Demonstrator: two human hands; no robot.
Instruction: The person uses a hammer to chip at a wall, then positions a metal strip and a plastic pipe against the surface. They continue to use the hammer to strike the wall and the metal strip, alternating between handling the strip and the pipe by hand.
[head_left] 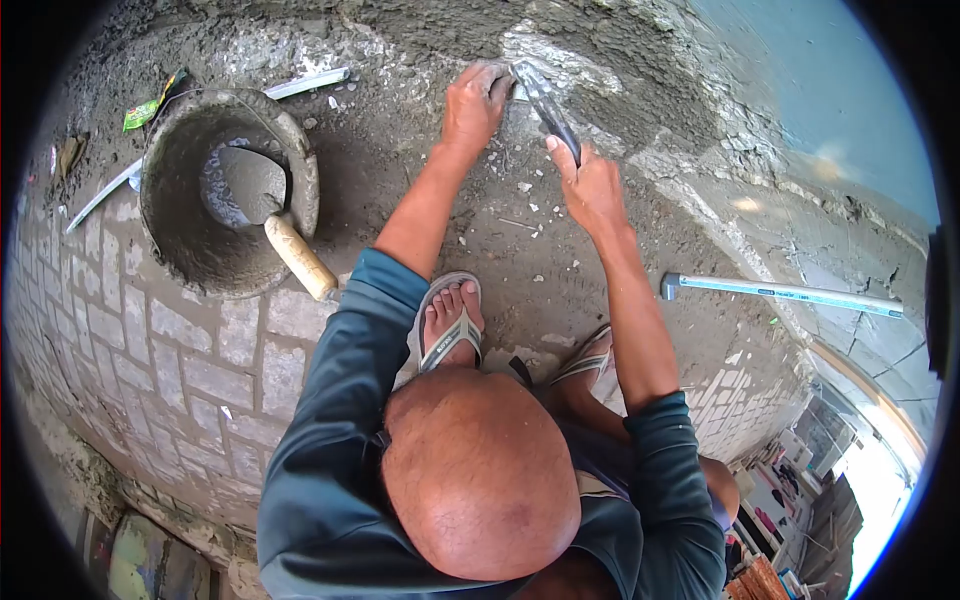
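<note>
My right hand is closed around the dark handle of a long metal tool, whose far end reaches the foot of the rough wall. Close to that end, my left hand has its fingers bent at a small pale piece; whether it grips the piece is not clear. Wet-looking grey mortar covers part of the wall above. To the left, a trowel with a wooden handle rests in a mortar-smeared bucket.
A blue-white pipe leans at the right. Beside the bucket are a green wrapper and a white strip. Paving bricks cover the lower left. My sandalled feet are below my hands, among scattered chips.
</note>
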